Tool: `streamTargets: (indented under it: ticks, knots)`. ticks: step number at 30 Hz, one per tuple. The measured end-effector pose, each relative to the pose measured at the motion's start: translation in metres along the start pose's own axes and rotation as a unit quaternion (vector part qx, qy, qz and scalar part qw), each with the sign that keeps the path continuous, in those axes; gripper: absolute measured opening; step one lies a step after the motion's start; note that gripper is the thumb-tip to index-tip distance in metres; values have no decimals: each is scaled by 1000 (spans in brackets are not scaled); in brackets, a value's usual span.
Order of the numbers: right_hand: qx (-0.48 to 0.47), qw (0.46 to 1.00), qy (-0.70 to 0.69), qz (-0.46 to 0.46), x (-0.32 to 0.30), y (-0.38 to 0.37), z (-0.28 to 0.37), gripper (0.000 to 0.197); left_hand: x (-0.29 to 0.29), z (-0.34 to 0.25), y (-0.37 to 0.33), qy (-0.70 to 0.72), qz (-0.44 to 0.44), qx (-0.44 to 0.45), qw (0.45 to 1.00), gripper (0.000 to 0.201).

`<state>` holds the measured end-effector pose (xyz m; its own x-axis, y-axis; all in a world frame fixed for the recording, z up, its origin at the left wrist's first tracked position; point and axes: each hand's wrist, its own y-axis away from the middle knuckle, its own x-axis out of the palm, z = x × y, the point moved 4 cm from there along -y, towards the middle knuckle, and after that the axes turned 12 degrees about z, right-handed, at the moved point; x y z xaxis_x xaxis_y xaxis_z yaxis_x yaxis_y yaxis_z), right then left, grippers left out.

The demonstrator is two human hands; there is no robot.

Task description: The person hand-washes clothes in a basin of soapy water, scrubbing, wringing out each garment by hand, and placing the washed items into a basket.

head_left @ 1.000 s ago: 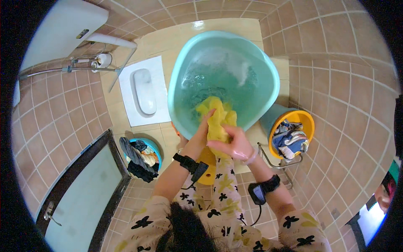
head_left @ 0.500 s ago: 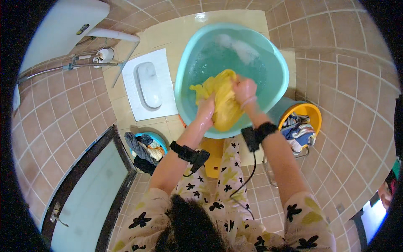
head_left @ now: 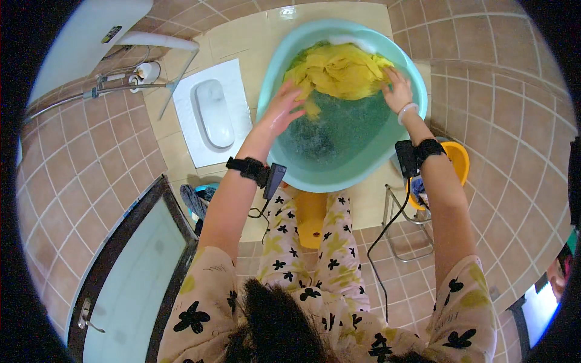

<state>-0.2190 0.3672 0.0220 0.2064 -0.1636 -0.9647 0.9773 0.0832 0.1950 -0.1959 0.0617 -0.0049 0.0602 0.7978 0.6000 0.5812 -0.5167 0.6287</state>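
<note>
A wet yellow cloth lies spread over the water at the far side of a large light-green basin. What kind of garment or cloth it is, I cannot make out. At its left edge is my left hand, fingers apart, holding nothing. My right hand wears a pale bracelet on the wrist and is open beside the cloth's right edge, its fingertips touching or very near the fabric. White suds show behind the cloth, and bubbly water fills the nearer part of the basin.
A squat toilet is set in the floor left of the basin. An orange-rimmed bucket of clothes stands at the right by a metal-legged stool. A blue tub of clothes is partly hidden by my left arm. A door is at lower left.
Both hands have let go of the bunched yellow cloth and moved apart. The cloth has gone from the near middle of the basin to its far side and spread out on the water.
</note>
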Motion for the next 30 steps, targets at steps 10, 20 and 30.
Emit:
streamTargets:
  ticks: [10, 20, 30]
  knots:
    - [227, 860, -292, 352, 213, 122, 12, 41, -69, 99, 62, 28, -104, -145, 984, 59]
    - [-56, 809, -28, 585, 355, 171, 110, 33, -62, 138, 53, 70, -88, -153, 982, 62]
    - [172, 427, -765, 450, 127, 134, 210, 32, -67, 136, 47, 166, -142, -116, 969, 53]
